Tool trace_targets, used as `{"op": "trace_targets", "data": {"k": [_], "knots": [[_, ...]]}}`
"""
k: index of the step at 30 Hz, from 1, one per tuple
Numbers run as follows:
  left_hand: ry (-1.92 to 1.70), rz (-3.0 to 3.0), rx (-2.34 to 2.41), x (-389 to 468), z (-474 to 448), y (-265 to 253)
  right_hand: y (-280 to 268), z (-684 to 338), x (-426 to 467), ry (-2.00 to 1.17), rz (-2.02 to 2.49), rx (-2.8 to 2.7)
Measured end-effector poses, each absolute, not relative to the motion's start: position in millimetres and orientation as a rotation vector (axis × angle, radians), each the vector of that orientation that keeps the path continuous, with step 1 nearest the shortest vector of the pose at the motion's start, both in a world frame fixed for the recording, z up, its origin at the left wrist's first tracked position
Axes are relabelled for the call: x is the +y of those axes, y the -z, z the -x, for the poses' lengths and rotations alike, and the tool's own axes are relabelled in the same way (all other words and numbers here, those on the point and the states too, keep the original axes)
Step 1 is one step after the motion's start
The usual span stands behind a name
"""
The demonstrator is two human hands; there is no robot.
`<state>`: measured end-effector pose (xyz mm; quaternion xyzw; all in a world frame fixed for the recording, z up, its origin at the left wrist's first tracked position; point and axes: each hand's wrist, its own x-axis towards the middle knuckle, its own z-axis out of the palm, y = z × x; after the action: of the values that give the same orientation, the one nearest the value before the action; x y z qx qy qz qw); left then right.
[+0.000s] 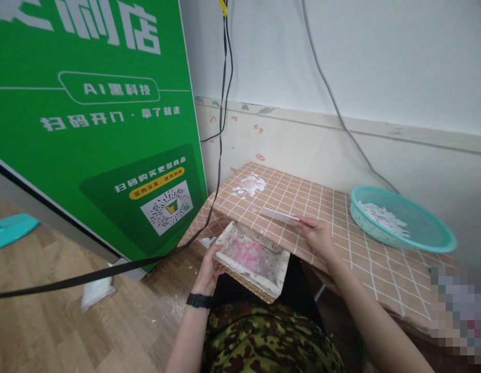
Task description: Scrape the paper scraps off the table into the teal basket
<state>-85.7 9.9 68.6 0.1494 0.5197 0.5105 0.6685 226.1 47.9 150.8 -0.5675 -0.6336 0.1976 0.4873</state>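
Ana: Here we are at the checked worktop, and the left grip is closed round the side of a lined basket, tucked at the near edge, just below the top.

Ben: And the right grip pinches one end of a flat white strip — its far end points left over the cloth. Whether it touches, I can't tell.

Ana: This looks like scraping work to me. How would you play it?

Ben: Lay the strip's long side flat, draw in short strokes, and hold the basket snug under the edge so nothing slips through the gap. Keep it level, too; those pink and white bits inside could spill.

Ana: Now the count, please!

Ben: One basket, one strip, two grips, both busy. One heap of pale scraps at the far left of the worktop, its flakes too small to number.

Ana: And over on the right?

Ben: One green bowl, holding white pieces — too many, and too overlapped, to count. One dark wristband on the left arm.
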Motion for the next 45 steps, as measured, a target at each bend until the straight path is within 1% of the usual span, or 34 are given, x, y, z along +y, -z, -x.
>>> {"op": "trace_targets", "data": {"k": [6,12,17,23,27,36,40,45], "knots": [[-1.159,-0.360,1.204,10.5,88.8,-65.7,-162.4,-211.2,23.6,-0.597,1.359,-1.624],[-1.159,-0.379,1.184,10.4,90.5,-65.8,-162.8,-205.5,56.2,-0.483,1.380,-1.474],[-1.163,-0.348,1.184,10.5,92.4,-70.3,-155.9,-198.9,79.6,-0.525,1.390,-1.492],[-1.200,-0.286,1.202,8.6,92.1,-78.5,-165.6,-206.3,62.9,-0.549,1.369,-1.586],[-1.183,-0.296,1.197,9.7,92.8,-75.3,-170.8,-215.1,53.6,-0.545,1.404,-1.556],[-1.173,-0.361,1.189,11.7,94.9,-65.5,-157.2,-205.0,69.2,-0.552,1.363,-1.463],[-1.188,-0.360,1.195,12.1,95.9,-64.8,-157.9,-207.7,71.0,-0.588,1.369,-1.514],[-1.166,-0.350,1.202,12.9,97.2,-62.7,-161.4,-209.8,74.8,-0.541,1.375,-1.489]]}}
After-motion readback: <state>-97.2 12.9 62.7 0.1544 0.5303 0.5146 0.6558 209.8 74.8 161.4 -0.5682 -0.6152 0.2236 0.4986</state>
